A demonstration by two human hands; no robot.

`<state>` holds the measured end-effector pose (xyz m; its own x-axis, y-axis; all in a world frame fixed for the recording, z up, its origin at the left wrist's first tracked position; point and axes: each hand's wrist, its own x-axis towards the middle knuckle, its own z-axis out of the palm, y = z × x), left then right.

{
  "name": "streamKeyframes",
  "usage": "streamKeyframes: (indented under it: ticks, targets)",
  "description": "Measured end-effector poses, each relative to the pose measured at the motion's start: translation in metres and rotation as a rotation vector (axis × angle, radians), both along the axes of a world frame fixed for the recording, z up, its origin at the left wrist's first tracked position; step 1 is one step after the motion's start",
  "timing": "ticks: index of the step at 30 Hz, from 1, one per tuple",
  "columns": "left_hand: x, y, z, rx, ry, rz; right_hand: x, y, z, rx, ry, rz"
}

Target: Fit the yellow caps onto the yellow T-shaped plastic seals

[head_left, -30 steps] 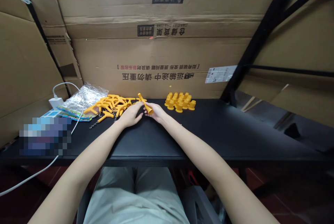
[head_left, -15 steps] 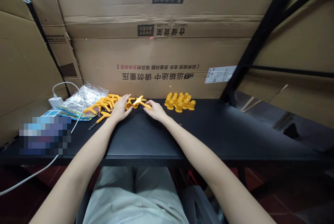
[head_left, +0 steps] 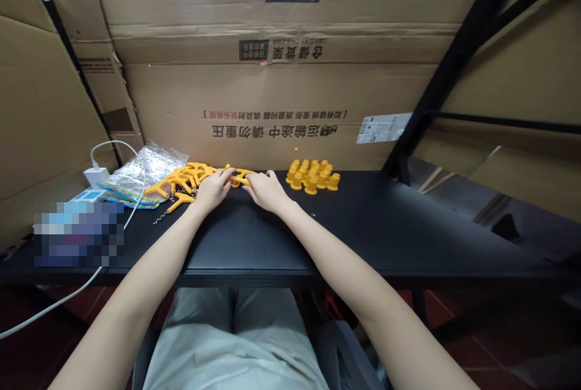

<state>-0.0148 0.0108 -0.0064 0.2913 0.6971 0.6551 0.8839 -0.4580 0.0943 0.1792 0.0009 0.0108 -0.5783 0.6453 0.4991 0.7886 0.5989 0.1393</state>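
Observation:
Near the back of the black table, my left hand (head_left: 214, 191) and my right hand (head_left: 269, 191) meet with fingers closed around a yellow corkscrew (head_left: 238, 180). Fingers cover much of it, and its tip is hidden. Left of my left hand lies a heap of yellow corkscrews (head_left: 175, 180) with T-shaped handles and bare metal spirals. One of them, a loose corkscrew (head_left: 180, 201), points its spiral toward the front left. To the right of my right hand stand several yellow bell-shaped caps (head_left: 311, 183) in a close group.
Clear plastic wrap (head_left: 158, 160) and a colourful packet (head_left: 127, 195) lie at the back left, beside a white charger (head_left: 96, 175) with its cable. A blurred-out object (head_left: 77, 232) sits in front of them. Cardboard (head_left: 281, 87) walls the back; a black frame post (head_left: 447, 69) leans at right.
My right hand has moved slightly left toward my left hand. The corkscrew handle that stood up between them is now lower and mostly covered by fingers.

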Motion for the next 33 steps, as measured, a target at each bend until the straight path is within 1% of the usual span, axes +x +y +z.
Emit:
streamKeyframes:
  ticks: [5,9,11,14,17,19,22,27,30,33]
  targets:
    - [0.0027,-0.0015,-0.0014,-0.013,-0.004,-0.030,0.0019,0.0004,0.0009,0.003,-0.015,-0.046]
    - [0.0046,-0.0021,-0.0037,-0.003,-0.046,-0.137,0.0033,0.0022,0.0039,0.021,-0.024,-0.084]
    - [0.0049,-0.0026,-0.0038,0.003,-0.074,-0.164,0.0044,0.0031,0.0048,0.043,-0.007,-0.095]
    - [0.0034,-0.0029,-0.0031,0.019,-0.082,-0.131,0.0063,0.0045,0.0033,0.052,0.020,-0.051]
    - [0.0003,-0.0025,-0.0028,0.025,-0.060,-0.099,0.0068,0.0057,-0.0002,0.027,0.022,0.008]
    - [-0.0011,-0.0023,-0.0029,0.019,-0.046,-0.082,0.0058,0.0058,-0.0017,0.008,0.009,0.005]
    - [-0.0007,-0.0025,-0.0027,0.005,-0.038,-0.070,0.0038,0.0050,-0.0006,-0.004,-0.014,-0.043]
    - [0.0025,-0.0036,-0.0019,0.013,-0.075,-0.118,0.0039,0.0044,0.0031,0.037,0.019,-0.077]
    - [0.0013,-0.0032,-0.0020,0.016,-0.082,-0.112,0.0057,0.0056,0.0019,0.009,0.044,-0.054]
    - [-0.0020,-0.0018,-0.0026,0.012,-0.070,-0.087,0.0072,0.0067,-0.0006,-0.037,0.053,0.016]
